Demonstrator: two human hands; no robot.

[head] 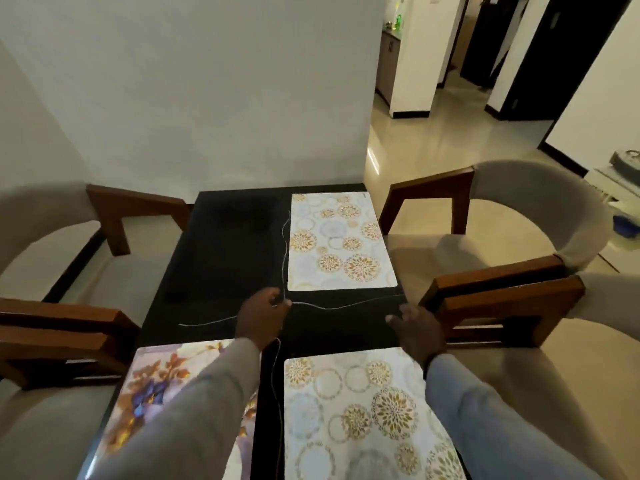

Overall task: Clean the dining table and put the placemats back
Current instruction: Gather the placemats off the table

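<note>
Resting near the table's (pixel 214 258) middle, the left hand (pixel 261 318) has fingers curled, holding nothing; the right hand (pixel 420 330), fingers loosely apart, sits by the right edge; placemats lie at the far-right corner (pixel 341 240), near-right corner (pixel 363 417) and near-left corner (pixel 156 386).

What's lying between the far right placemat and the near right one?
In the head view, only bare black table with a thin pale line running across it; no objects between the far placemat and near placemat.
</note>
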